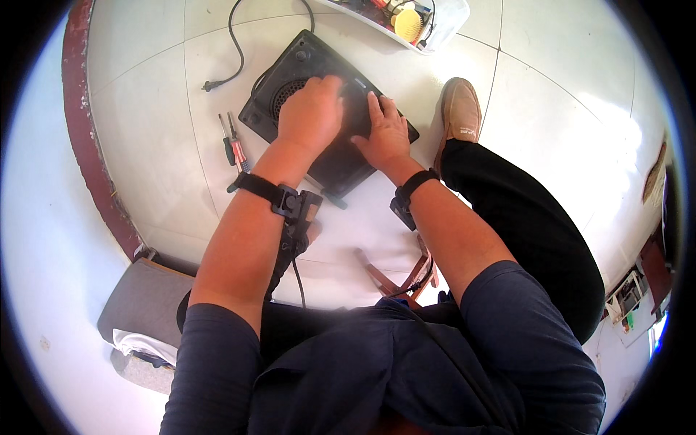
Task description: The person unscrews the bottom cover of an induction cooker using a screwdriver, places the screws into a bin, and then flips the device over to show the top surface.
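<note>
A flat black appliance, squarish with a round vent grille, lies on the tiled floor. It looks like an induction cooker with its underside up. My left hand is closed in a fist over its middle, beside the grille. Whatever is inside those fingers is hidden. My right hand rests flat on the right part of the appliance, fingers spread. Left of the appliance lie two screwdrivers, one dark-handled and one red-and-white-handled. A dark green handle shows at the near edge.
A black power cord with its plug curls at the far left. At the back stands a white plastic bin holding a yellow round piece and cables. My shoe is just right of the appliance. A grey cushioned seat stands near left.
</note>
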Available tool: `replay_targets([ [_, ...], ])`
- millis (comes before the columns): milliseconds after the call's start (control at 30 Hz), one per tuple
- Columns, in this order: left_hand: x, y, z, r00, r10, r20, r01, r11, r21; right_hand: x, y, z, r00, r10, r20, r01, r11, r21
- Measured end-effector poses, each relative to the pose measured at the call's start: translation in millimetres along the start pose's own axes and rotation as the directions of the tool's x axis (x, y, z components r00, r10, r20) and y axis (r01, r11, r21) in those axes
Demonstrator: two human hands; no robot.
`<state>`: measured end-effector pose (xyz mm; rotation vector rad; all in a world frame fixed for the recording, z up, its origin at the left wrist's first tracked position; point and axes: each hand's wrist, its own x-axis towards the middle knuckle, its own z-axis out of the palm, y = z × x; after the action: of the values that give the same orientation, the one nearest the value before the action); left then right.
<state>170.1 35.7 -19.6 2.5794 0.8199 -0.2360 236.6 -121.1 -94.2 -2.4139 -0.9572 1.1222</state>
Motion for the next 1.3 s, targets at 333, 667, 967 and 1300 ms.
replay_targets([
  [333,10,10,-10,0.972,-0.186,0.141,0.196,0.979,-0.062,3,-6,-12,0.974,-0.093,-0.207,0.132,0.974,0.183],
  [667,3,11,-4,0.869,-0.391,0.304,0.494,0.733,-0.468,34,-56,-75,0.934,-0.355,-0.042,0.35,0.932,-0.099],
  [967,-63,-35,-101,0.899,-0.39,0.197,0.431,0.72,-0.543,39,-88,-94,0.949,-0.31,0.05,0.311,0.904,-0.294],
  [1300,-209,-16,-252,0.817,-0.573,-0.065,0.31,0.531,-0.788,51,-80,-118,0.96,-0.237,0.149,0.275,0.897,-0.346],
])
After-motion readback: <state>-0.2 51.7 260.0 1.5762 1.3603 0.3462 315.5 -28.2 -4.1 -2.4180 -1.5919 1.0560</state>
